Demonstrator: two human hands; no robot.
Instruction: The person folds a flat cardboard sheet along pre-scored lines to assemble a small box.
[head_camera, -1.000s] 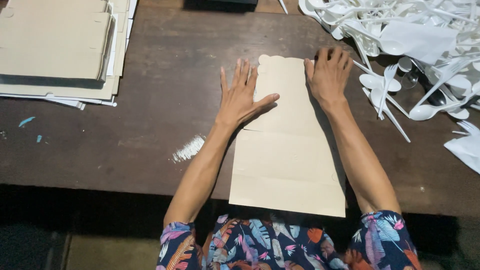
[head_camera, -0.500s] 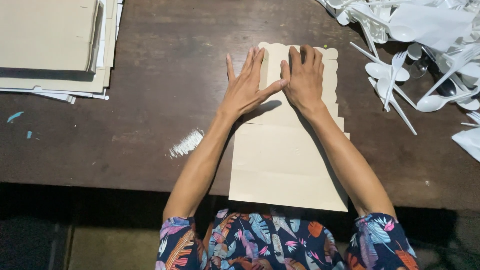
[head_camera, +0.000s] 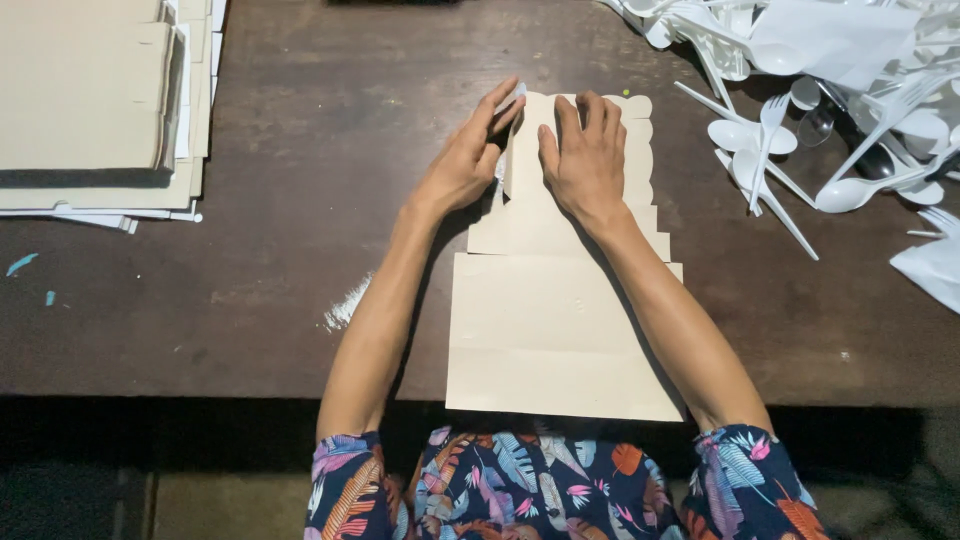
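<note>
Dark, worn wood makes up the table (head_camera: 300, 250), and a tan paper bag (head_camera: 560, 340) lies flat on it in front of the person, its long axis running straight away from the body, bottom edge at the near table edge and scalloped mouth at the far end. Both hands work that far end. The left hand (head_camera: 465, 160) comes in from the left side, fingers curled under a narrow flap of the bag and lifting it on edge, thumb close against it. The right hand (head_camera: 590, 160) lies just to the right of that flap, palm down, fingers spread and straight, pressing the upper layers flat against the table. So the raised flap stands between the two hands, nearer the left fingertips. Off to the left sits a stack of flat tan bags (head_camera: 90, 100); off to the right, well apart, a heap of white plastic cutlery (head_camera: 800, 130).
</note>
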